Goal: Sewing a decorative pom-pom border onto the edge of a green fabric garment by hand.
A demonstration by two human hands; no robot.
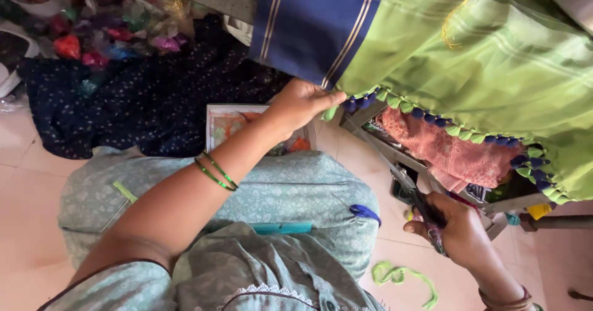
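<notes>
Risk first: the long steel scissors (395,169) point up toward 11 o'clock with the tips close beneath the tasselled hem. In my judgement a slight misalignment would nick the woven edge or sever a tassel rather than a loose thread, since the cloth hangs slack and can swing.

The green woven cloth with a navy and gold-striped border (469,51) hangs across the upper right of the view, from 12 to 3 o'clock. Its lower hem carries a row of small alternating green and blue tassels (432,118), evenly spaced, running down toward 3 o'clock.

The left hand (296,104), near centre, pinches the hem at the first tassels, fingers closed on the cloth. The right hand (454,227), at 4 o'clock, is clenched around the scissor handles.

A scrap of green thread (401,277) lies on the tiled floor (25,163) at 5 o'clock.
</notes>
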